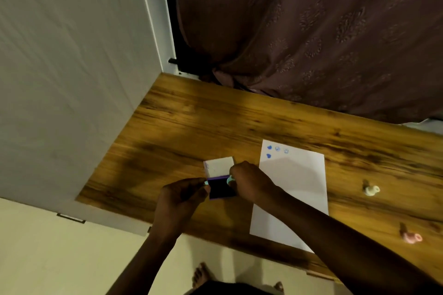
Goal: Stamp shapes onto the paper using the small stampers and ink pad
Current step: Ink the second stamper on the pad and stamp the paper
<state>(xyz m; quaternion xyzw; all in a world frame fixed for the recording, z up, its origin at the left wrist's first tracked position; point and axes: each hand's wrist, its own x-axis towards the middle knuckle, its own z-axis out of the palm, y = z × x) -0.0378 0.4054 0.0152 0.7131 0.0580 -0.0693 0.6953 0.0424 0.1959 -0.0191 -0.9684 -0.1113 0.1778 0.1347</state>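
An open ink pad [221, 189] with a dark inked face and a raised white lid [219, 166] lies on the wooden table [182, 127]. My left hand [182, 199] grips its left edge. My right hand [251, 183] pinches a small pale green stamper [230, 179] whose tip is down at the pad's right side. To the right lies a white paper [292, 189] bearing several blue stamped shapes [275, 151] near its top left corner.
A cream stamper [371, 189] and a pink stamper [410, 236] lie on the table right of the paper. A white wall panel [72, 79] borders the table's left side, a brown curtain [311, 31] hangs behind. My bare feet [200, 278] show below the table edge.
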